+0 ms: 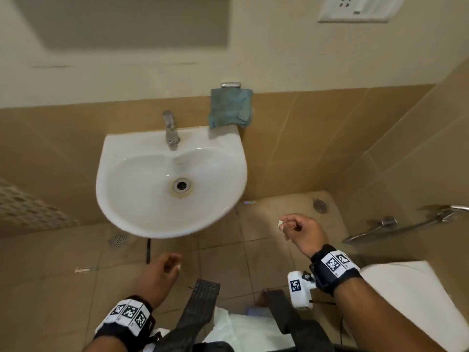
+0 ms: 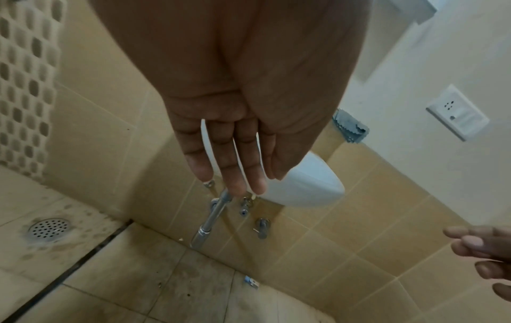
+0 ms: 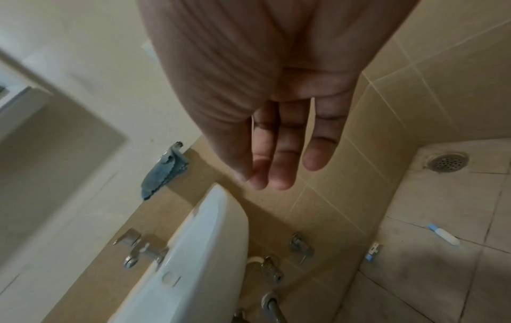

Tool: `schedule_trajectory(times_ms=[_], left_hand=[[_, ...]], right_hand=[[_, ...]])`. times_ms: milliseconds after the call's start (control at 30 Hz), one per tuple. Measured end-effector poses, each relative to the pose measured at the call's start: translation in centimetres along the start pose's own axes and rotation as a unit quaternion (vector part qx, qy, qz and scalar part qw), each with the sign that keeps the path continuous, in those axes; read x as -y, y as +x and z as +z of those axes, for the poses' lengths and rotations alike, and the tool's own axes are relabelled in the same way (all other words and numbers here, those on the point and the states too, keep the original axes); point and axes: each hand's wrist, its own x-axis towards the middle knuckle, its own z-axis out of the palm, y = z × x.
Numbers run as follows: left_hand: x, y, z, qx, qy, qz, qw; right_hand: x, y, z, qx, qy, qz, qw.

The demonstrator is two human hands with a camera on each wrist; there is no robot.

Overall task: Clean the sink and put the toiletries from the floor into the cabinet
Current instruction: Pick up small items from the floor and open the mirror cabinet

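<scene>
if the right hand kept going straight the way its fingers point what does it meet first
Probably the tan tiled wall just right of the sink. The right hand is empty and nothing shows between its fingertips and the tiles, though depth is unclear.

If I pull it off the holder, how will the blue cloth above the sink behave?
The blue cloth hangs in soft folds over a metal holder, so probably floppy and light. Its edge looks frayed, so it may snag slightly.

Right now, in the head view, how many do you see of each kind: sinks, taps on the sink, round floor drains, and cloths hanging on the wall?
Sink: 1
Tap: 1
Round floor drains: 2
Blue cloth: 1
Total: 5
</scene>
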Motion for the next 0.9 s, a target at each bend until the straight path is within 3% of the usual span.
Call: schedule_trajectory(times_ms=[133,367,467,667,900], left_hand=[[-3.9,3.5,2.3,0.026,0.033,-0.006,0.999],[-12.9,12.2,9.5,0.105,0.099,0.004,0.99],[-16.5,16.3,12.6,0.164,0.069,0.013,0.984],[-20.6,26.2,19.6,0.299,0.118,0.044,0.946],[-21.0,36.1,27.4,0.308,0.175,-0.005,0.935]], right_hand=[[-3.2,4.6,-2.1,0.007,0.007,0.019,1.0],[-10.5,9.5,-5.0,0.002,0.049,0.138,0.989],[-13.9,11.1,-5.5,0.0,0.038,0.176,0.984],[-20.2,17.0,-5.0,-0.006,0.007,0.288,0.958],[-25.7,26.8,-3.2,0.055,-0.047,0.346,0.936]])
